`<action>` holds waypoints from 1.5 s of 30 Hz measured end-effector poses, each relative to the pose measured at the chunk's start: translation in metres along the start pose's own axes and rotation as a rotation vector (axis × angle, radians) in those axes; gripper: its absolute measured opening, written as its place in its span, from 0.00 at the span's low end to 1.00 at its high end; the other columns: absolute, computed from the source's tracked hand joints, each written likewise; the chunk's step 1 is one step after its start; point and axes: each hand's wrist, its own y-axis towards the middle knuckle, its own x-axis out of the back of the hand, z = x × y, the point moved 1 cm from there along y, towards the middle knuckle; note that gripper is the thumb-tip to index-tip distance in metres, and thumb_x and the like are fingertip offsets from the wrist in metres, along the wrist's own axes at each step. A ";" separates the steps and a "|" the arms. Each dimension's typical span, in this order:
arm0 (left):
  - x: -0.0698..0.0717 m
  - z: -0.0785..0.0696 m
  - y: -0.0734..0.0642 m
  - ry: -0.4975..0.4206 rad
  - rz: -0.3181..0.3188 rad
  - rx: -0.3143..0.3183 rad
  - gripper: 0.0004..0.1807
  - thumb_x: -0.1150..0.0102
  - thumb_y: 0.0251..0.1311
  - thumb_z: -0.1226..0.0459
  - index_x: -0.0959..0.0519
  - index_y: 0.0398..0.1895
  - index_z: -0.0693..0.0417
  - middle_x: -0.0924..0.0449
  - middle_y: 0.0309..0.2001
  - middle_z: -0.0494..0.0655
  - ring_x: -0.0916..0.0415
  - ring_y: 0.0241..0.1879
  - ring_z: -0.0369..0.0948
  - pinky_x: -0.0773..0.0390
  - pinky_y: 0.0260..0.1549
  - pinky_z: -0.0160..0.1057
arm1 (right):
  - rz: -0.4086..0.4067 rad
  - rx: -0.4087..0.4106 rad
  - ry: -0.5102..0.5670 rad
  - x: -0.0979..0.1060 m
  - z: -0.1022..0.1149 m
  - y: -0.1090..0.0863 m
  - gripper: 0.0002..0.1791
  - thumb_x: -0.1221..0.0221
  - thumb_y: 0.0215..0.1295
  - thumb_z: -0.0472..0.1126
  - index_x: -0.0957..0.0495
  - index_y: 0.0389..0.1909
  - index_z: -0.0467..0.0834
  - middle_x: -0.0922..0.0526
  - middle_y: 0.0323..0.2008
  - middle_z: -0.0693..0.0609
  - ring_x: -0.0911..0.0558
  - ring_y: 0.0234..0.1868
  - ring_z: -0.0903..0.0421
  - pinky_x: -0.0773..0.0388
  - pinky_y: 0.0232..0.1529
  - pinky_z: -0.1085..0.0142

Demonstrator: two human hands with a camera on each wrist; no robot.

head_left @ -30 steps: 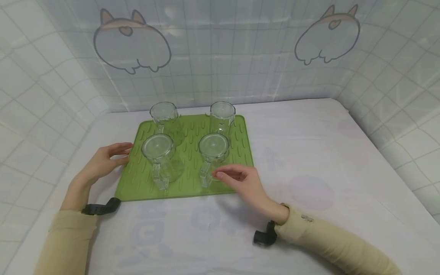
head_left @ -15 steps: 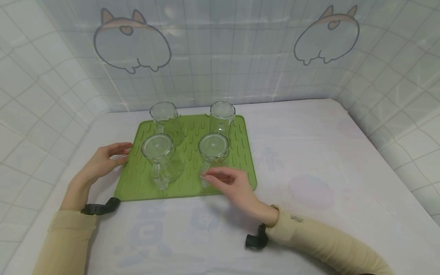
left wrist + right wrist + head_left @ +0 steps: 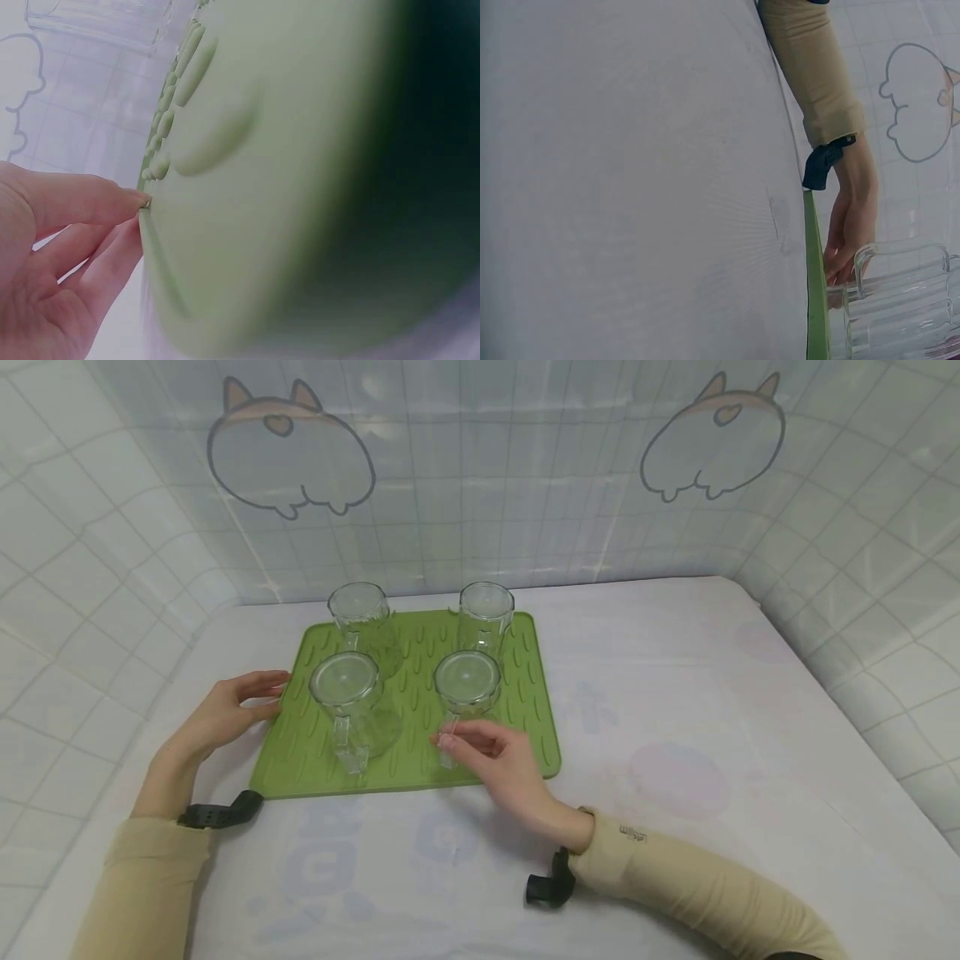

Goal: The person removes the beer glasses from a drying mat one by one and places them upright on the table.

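Note:
A green ridged drying mat lies on the table with clear glass mugs upside down on it. My right hand pinches the handle of the front right mug, fingertips partly hiding that handle. Left of it stands the front left mug, its handle toward me. Behind are the back left mug and the back right mug. At the mat's left edge, my left hand holds the rim between thumb and fingers, seen close in the left wrist view on the mat.
A pale cloth with faint prints covers the table. Tiled-pattern sheeting with cartoon animals rises close behind the back mugs. Each wrist wears a black camera mount, the right one hanging low over the cloth.
My right hand has slid left from beside the front right mug until its fingertips reached the handle. The left hand, the mat and the mugs have stayed in place.

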 end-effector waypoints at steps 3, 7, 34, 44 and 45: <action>0.000 -0.001 0.000 0.004 -0.003 0.004 0.29 0.45 0.65 0.58 0.37 0.68 0.53 0.33 0.64 0.55 0.37 0.62 0.52 0.35 0.48 0.27 | -0.004 0.023 0.011 -0.001 -0.001 0.001 0.13 0.43 0.64 0.34 0.22 0.47 0.32 0.16 0.44 0.42 0.17 0.46 0.51 0.20 0.48 0.65; 0.000 -0.001 0.001 0.010 -0.007 0.004 0.29 0.45 0.65 0.59 0.38 0.68 0.52 0.32 0.63 0.57 0.34 0.59 0.53 0.33 0.51 0.36 | -0.005 0.031 0.013 -0.001 -0.001 0.001 0.13 0.43 0.64 0.34 0.23 0.47 0.32 0.16 0.44 0.41 0.17 0.47 0.48 0.20 0.48 0.65; 0.000 -0.001 0.000 -0.001 -0.001 0.018 0.30 0.45 0.65 0.58 0.38 0.69 0.52 0.35 0.65 0.56 0.37 0.62 0.53 0.34 0.55 0.44 | -0.030 0.085 0.065 0.000 -0.029 0.004 0.12 0.40 0.63 0.41 0.21 0.45 0.41 0.14 0.40 0.50 0.16 0.44 0.52 0.19 0.45 0.63; -0.001 0.000 0.001 -0.002 0.005 0.029 0.30 0.45 0.65 0.59 0.39 0.69 0.51 0.35 0.65 0.56 0.37 0.62 0.54 0.36 0.57 0.56 | -0.024 0.078 0.062 0.001 -0.028 0.002 0.12 0.40 0.63 0.40 0.21 0.45 0.39 0.14 0.39 0.49 0.16 0.44 0.49 0.18 0.45 0.62; -0.001 0.000 0.001 -0.001 0.005 0.028 0.30 0.45 0.65 0.59 0.39 0.69 0.51 0.35 0.65 0.56 0.37 0.62 0.54 0.36 0.56 0.56 | -0.023 0.074 0.063 0.000 -0.027 0.002 0.11 0.40 0.63 0.39 0.21 0.45 0.39 0.14 0.39 0.48 0.16 0.44 0.48 0.18 0.45 0.63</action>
